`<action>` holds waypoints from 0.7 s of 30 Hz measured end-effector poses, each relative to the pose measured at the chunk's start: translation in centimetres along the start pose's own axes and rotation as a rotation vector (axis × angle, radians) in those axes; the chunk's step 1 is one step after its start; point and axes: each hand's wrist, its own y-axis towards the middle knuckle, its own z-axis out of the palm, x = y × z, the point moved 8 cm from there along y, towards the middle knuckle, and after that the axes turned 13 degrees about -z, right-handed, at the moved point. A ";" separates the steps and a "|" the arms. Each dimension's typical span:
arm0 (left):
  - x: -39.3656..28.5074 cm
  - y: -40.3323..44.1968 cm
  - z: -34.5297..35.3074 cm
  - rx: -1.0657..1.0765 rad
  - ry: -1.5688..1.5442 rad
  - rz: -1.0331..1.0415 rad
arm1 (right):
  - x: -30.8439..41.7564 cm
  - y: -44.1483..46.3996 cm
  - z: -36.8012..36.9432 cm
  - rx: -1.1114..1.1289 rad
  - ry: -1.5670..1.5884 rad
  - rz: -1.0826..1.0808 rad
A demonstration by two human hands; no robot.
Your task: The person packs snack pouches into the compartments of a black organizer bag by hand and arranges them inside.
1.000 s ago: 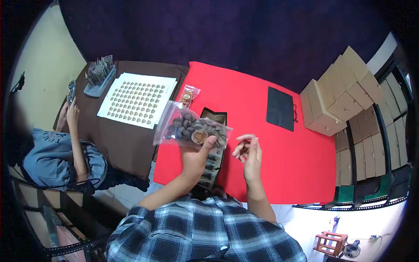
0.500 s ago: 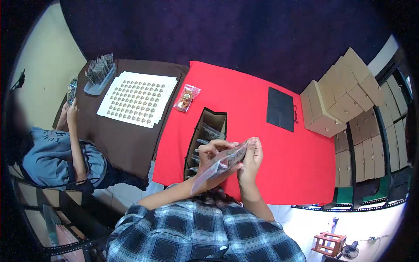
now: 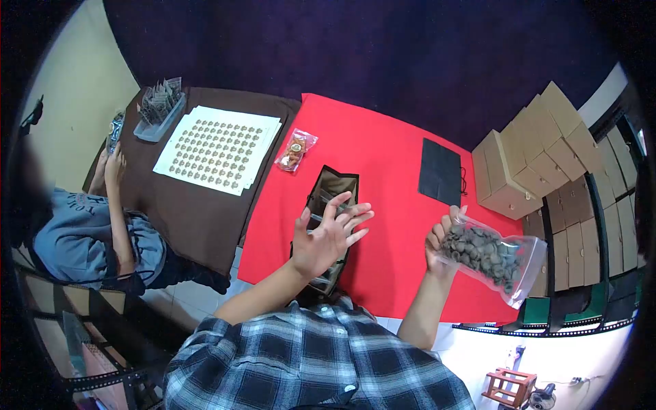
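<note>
My right hand grips one end of a clear zip bag full of dark, rounded pieces. The bag is held out to the right, above the red cloth's edge. Nothing is in my left hand, whose fingers are spread with the palm turned up. Beneath that hand stands an open dark fabric box holding several clear packets, partly hidden by the hand. On the red cloth beyond lies another clear bag with orange-brown contents and a round label.
A black folder lies on the red table. Cardboard boxes are stacked at the right. On the brown table are sticker sheets and a plastic tub of packets. A co-worker holds a packet at the left.
The clear bag has moved from between both hands out to the right, in my right hand alone. My left hand has let go of it and spread its fingers over the fabric box.
</note>
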 end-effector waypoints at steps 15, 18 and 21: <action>2.3 0.4 -2.6 -0.108 -0.214 -0.157 | -2.3 0.1 3.6 0.048 -0.710 0.197; 2.6 0.7 -2.6 -0.066 -0.236 -0.167 | -2.2 -1.3 4.3 -0.067 -0.843 0.059; 3.0 0.5 -1.8 -0.047 -0.293 -0.212 | -1.9 -0.9 3.0 -0.074 -0.952 -0.040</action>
